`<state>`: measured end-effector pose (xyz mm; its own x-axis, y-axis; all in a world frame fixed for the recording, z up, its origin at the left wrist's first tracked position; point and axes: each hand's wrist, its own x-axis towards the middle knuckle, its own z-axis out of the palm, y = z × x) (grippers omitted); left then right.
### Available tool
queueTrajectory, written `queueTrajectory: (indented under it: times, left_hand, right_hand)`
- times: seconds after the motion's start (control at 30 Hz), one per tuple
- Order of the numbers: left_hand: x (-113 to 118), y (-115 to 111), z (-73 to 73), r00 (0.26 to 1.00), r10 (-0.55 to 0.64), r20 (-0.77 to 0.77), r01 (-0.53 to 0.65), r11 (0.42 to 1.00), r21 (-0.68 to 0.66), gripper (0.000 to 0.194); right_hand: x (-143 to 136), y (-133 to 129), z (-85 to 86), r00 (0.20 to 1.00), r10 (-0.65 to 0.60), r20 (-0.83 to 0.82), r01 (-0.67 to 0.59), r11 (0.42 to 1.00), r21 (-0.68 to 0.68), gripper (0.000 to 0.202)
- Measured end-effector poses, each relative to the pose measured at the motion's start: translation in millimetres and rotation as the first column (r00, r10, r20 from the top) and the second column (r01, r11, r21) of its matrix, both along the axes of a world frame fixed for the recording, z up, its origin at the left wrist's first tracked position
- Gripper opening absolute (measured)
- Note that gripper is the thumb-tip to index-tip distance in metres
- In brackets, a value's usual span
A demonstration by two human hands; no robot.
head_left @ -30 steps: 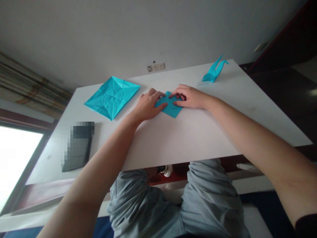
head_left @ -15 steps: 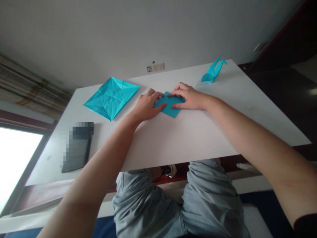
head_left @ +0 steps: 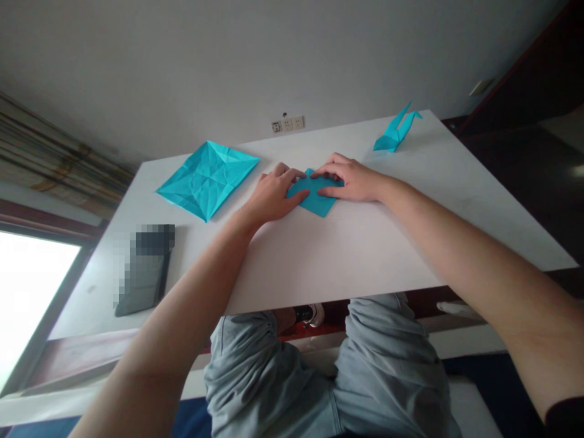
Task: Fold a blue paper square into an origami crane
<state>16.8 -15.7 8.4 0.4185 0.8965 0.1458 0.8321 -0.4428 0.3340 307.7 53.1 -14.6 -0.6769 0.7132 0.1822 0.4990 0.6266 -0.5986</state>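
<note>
A small folded piece of turquoise origami paper lies on the white table in front of me, one corner pointing towards me. My left hand holds its left side, thumb on the near part and fingertips close to the far corner. On the right side, my right hand holds the same paper in a similar way, fingers bent and thumb lying on top. The fingertips of both hands almost meet near the far tip. Parts of the left and right corners are hidden under the fingers.
An unfolded creased turquoise sheet lies to the left. A folded paper crane stands at the back right. A dark device, partly pixelated, rests at the table's left. Wall sockets sit behind the white table.
The whole view has shifted very slightly. Both hands keep the same hold on the folded paper, with no clear movement.
</note>
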Motion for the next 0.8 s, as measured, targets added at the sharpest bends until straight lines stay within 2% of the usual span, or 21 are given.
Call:
queueTrajectory:
  times: [0.8]
  left_hand:
    - [-0.4,-1.0,-0.7,1.000,-0.010,0.021,0.010,1.000,0.018,0.053]
  right_hand:
    - [0.1,-0.8,1.6,1.000,-0.008,-0.004,0.008,1.000,-0.001,0.054]
